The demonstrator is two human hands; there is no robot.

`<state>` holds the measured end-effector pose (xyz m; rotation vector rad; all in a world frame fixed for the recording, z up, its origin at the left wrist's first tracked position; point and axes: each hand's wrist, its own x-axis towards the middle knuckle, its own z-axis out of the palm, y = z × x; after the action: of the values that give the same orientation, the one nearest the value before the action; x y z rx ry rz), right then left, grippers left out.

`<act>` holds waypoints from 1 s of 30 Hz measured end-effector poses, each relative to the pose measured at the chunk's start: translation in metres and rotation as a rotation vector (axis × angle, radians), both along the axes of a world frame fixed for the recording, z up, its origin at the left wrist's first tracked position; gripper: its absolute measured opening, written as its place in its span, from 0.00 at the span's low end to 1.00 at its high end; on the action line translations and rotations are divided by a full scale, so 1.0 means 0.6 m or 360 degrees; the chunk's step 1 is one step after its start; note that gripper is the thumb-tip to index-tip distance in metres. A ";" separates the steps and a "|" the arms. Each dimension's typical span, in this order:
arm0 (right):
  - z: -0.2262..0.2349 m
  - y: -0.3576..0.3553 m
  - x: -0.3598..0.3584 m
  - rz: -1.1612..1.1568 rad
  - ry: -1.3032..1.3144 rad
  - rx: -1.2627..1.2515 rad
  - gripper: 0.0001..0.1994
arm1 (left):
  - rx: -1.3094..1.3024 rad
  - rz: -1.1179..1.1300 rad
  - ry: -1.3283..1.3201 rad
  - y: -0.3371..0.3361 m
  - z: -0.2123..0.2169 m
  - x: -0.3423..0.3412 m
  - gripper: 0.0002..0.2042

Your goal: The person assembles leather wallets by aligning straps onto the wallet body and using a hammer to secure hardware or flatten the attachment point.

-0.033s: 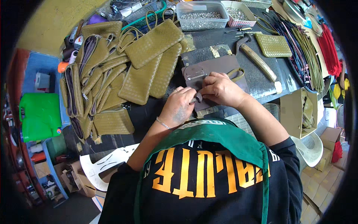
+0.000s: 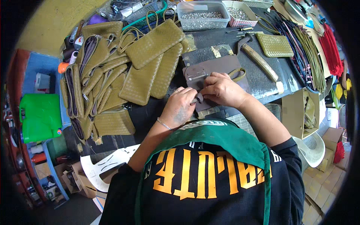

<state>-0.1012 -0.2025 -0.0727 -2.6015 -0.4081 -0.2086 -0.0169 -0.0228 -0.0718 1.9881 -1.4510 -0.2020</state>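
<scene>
My left hand (image 2: 180, 106) is closed around a dark, curved piece (image 2: 199, 98) that pokes out between thumb and fingers; I cannot tell its kind. Close against it, my right hand (image 2: 222, 90) is pinched, its fingertips bent down and hiding whatever they hold. Both hands work low over a brown flat sheet (image 2: 221, 65). On that sheet, just beyond my fingers, lies a small clear piece (image 2: 197, 76). An olive strap loop (image 2: 237, 74) curves out beside my right knuckles. A hammer with a wooden handle (image 2: 260, 63) rests to the right of the sheet.
Olive woven pouches (image 2: 140, 80) are heaped on the left. A clear tub (image 2: 203, 23) and a checked box (image 2: 240, 18) of small metal parts stand at the back. One pouch (image 2: 274, 45) lies right, near bundled straps (image 2: 305, 52). A cardboard box (image 2: 294, 112) stands at right.
</scene>
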 end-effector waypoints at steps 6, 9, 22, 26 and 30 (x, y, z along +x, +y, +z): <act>-0.006 0.006 0.001 0.0012 -0.0127 -0.0102 0.08 | -0.0117 0.0046 0.0073 0.000 -0.009 -0.003 0.10; -0.007 0.006 0.001 0.0014 -0.0177 -0.0108 0.08 | -0.0127 0.0033 0.0036 -0.002 -0.008 -0.003 0.11; -0.008 -0.007 0.007 0.0130 -0.0102 -0.0111 0.06 | -0.0204 -0.0057 -0.0031 -0.006 -0.015 0.002 0.07; -0.010 -0.008 0.002 0.0090 -0.0108 -0.0019 0.08 | -0.0190 -0.0053 -0.0014 -0.004 -0.012 0.001 0.08; -0.013 -0.004 -0.003 0.0042 -0.0051 0.0078 0.08 | -0.0194 -0.0029 0.0050 -0.005 -0.011 -0.002 0.08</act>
<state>-0.1030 -0.2047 -0.0802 -2.5461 -0.4432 -0.2484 -0.0179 -0.0259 -0.0785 1.8670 -1.4275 -0.1486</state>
